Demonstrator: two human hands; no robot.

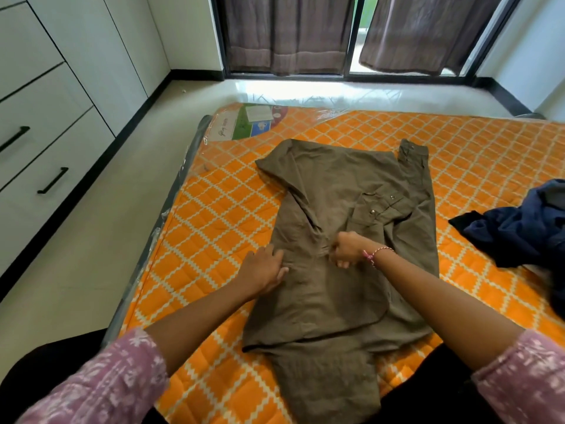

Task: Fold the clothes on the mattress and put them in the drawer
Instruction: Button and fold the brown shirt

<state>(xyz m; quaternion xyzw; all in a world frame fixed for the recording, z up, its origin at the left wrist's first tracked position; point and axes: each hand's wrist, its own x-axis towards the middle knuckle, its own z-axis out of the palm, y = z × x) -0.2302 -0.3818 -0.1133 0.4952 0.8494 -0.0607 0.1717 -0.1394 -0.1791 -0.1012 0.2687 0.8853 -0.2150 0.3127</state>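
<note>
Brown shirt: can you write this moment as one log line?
brown shirt spread on mattress | left hand flat on it | right hand pinches fabric | blue clothes unfolded

Two garments are counted on one mattress (232,209): one olive-brown shirt (345,270) laid out, and one dark blue garment (519,228) bunched at the right edge. Two snap buttons are seen on the shirt's chest pocket. Two hands are counted, a left hand (264,270) and a right hand (347,249), with two patterned pink sleeves and one thread bracelet (374,254) on the right wrist. Two black drawer handles (52,180) are seen on the white cabinet. Two brown curtains (287,32) are counted at the window. One printed label is seen at the mattress's far corner.
</note>
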